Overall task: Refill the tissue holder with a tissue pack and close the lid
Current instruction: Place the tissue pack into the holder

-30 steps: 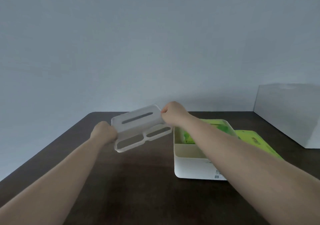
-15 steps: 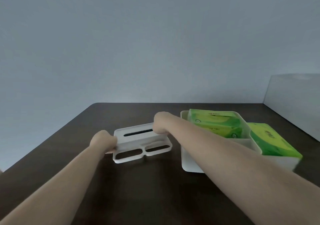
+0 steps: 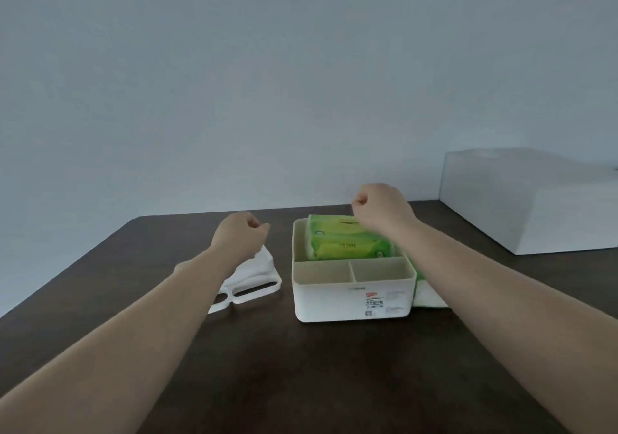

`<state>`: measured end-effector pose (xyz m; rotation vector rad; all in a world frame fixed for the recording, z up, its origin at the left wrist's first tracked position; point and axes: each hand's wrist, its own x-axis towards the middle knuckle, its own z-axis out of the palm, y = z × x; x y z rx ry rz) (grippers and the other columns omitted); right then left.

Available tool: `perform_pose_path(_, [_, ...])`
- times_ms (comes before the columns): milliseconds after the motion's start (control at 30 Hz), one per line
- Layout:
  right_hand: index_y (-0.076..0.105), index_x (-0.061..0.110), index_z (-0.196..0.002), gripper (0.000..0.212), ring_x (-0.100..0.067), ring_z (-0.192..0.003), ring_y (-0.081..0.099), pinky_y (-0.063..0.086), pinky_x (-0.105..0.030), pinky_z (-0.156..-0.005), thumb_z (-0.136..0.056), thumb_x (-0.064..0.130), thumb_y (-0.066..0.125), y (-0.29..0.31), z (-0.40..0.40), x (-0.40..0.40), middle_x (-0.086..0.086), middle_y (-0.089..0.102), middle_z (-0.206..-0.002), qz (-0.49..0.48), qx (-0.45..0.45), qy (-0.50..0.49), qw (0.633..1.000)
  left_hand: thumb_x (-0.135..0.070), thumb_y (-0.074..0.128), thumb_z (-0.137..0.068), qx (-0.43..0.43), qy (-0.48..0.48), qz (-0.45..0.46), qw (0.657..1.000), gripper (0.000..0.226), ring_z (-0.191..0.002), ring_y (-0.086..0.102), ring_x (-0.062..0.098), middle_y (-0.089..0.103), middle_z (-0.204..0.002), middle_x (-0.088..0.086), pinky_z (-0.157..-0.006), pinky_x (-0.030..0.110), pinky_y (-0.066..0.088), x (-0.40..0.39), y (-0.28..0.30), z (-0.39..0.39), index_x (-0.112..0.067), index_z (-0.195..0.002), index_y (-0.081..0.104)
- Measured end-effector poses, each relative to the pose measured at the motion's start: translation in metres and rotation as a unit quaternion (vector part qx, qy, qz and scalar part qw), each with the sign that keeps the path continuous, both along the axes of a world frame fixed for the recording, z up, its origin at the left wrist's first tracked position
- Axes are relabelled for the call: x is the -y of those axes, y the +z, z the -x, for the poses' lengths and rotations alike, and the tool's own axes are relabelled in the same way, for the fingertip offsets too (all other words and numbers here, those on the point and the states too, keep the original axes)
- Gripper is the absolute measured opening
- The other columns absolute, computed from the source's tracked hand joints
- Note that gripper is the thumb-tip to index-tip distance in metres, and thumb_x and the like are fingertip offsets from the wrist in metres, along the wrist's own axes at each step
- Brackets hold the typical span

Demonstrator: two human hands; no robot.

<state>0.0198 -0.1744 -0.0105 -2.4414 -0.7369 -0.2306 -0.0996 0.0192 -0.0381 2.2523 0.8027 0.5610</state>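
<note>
Hiding much of the lid (image 3: 257, 278), left hand (image 3: 239, 234) curled, right hand (image 3: 384, 207) seemingly clenched empty.

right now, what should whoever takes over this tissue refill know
Left hand: closed, above the lid, which lies on the table left of the tissue holder; contact unclear.
Right hand: closed, over the green tissue pack in the holder's back compartment; whether it holds anything is unclear.
Done: lid off, pack in.
Left: put the lid on. Another green pack lies right of the holder.
</note>
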Motion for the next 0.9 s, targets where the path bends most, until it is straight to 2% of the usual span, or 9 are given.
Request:
perform_pose_path(67, [0.062, 0.017, -0.096, 0.017, -0.03, -0.1, 0.056, 0.045, -0.033, -0.076, -0.086, 0.013, 0.048, -0.006, -0.003, 0.023, -0.002, 0.063, -0.097, 0.023, -0.032, -0.054, 0.998, -0.032, 0.053, -0.09, 0.015, -0.02, 0.011, 1.0, 0.023, -0.07, 0.056, 0.022, 0.064, -0.08, 0.005, -0.074, 0.036, 0.052, 0.021, 0.004, -0.011, -0.011, -0.089, 0.061])
perform_pose_path(100, [0.057, 0.02, -0.115, 0.032, -0.031, -0.112, 0.052, 0.045, -0.039, -0.087, -0.085, 0.013, 0.049, -0.01, -0.004, 0.034, -0.005, 0.061, -0.113, 0.045, -0.056, -0.086, 0.994, -0.033, 0.053, -0.089, 0.017, -0.028, 0.011, 0.999, 0.023, -0.07, 0.054, 0.021, 0.063, -0.081, 0.004, -0.071, 0.035, 0.05, 0.03, 0.005, -0.017, -0.011, -0.088, 0.061])
perform_pose_path(167, [0.043, 0.024, -0.134, 0.05, -0.033, -0.125, 0.042, 0.042, -0.047, -0.097, -0.084, 0.024, 0.051, -0.017, -0.003, 0.053, -0.009, 0.052, -0.133, 0.086, -0.117, -0.12, 0.982, -0.036, 0.053, -0.088, -0.003, -0.039, 0.005, 0.999, 0.026, -0.071, 0.051, 0.021, 0.06, -0.079, 0.004, -0.068, 0.032, 0.045, 0.044, 0.005, -0.027, -0.012, -0.084, 0.061])
perform_pose_path(267, [0.04, 0.022, -0.137, 0.055, -0.034, -0.126, 0.045, 0.04, -0.045, -0.102, -0.086, 0.041, 0.046, -0.026, -0.004, 0.07, -0.01, 0.05, -0.139, 0.055, -0.2, -0.105, 0.973, -0.043, 0.052, -0.086, -0.077, -0.041, -0.021, 0.996, 0.032, -0.062, 0.047, 0.019, 0.051, -0.069, 0.0, -0.064, 0.028, 0.039, 0.056, 0.005, -0.039, -0.014, -0.073, 0.055])
perform_pose_path(367, [0.049, 0.018, -0.127, 0.04, -0.032, -0.116, 0.049, 0.043, -0.044, -0.1, -0.089, 0.026, 0.038, -0.029, -0.005, 0.082, -0.012, 0.053, -0.133, 0.005, -0.192, -0.11, 0.975, -0.049, 0.053, -0.083, -0.126, -0.03, -0.039, 0.991, 0.036, -0.065, 0.053, 0.017, 0.056, -0.071, -0.002, -0.066, 0.029, 0.042, 0.06, 0.005, -0.049, -0.014, -0.084, 0.059])
perform_pose_path(533, [0.045, 0.01, -0.137, 0.052, -0.027, -0.119, 0.053, 0.043, -0.033, -0.092, -0.091, 0.03, 0.056, -0.026, -0.001, 0.092, -0.012, 0.053, -0.136, 0.137, -0.225, -0.065, 0.963, -0.026, 0.057, -0.081, -0.154, -0.019, -0.054, 0.986, 0.014, -0.055, 0.048, 0.016, 0.052, -0.064, -0.001, -0.053, 0.024, 0.036, 0.061, 0.0, -0.058, -0.014, -0.074, 0.056])
perform_pose_path(700, [0.026, 0.021, -0.148, 0.077, -0.024, -0.12, 0.05, 0.038, -0.031, -0.086, -0.083, 0.042, 0.062, -0.024, -0.013, 0.093, -0.005, 0.045, -0.145, 0.232, -0.212, -0.066, 0.947, -0.014, 0.054, -0.079, 0.013, 0.022, 0.023, 0.999, 0.006, -0.068, 0.049, 0.026, 0.053, -0.068, 0.003, -0.06, 0.026, 0.039, 0.045, 0.012, -0.061, -0.014, -0.076, 0.059])
perform_pose_path(833, [0.017, 0.023, -0.15, 0.09, -0.032, -0.129, 0.044, 0.041, -0.04, -0.103, -0.078, 0.049, 0.063, -0.037, -0.025, 0.085, -0.01, 0.04, -0.148, 0.231, -0.205, -0.087, 0.947, -0.022, 0.059, -0.086, 0.107, 0.041, 0.08, 0.99, 0.02, -0.069, 0.045, 0.025, 0.047, -0.063, 0.001, -0.059, 0.026, 0.037, 0.029, 0.024, -0.065, -0.012, -0.069, 0.055])
perform_pose_path(900, [0.017, 0.032, -0.148, 0.096, -0.037, -0.129, 0.041, 0.039, -0.048, -0.106, -0.067, 0.056, 0.061, -0.047, -0.031, 0.082, -0.013, 0.04, -0.145, 0.221, -0.196, -0.118, 0.948, -0.024, 0.059, -0.087, 0.147, 0.051, 0.106, 0.982, 0.021, -0.067, 0.043, 0.024, 0.047, -0.063, 0.001, -0.056, 0.025, 0.034, 0.022, 0.026, -0.068, -0.013, -0.07, 0.056])
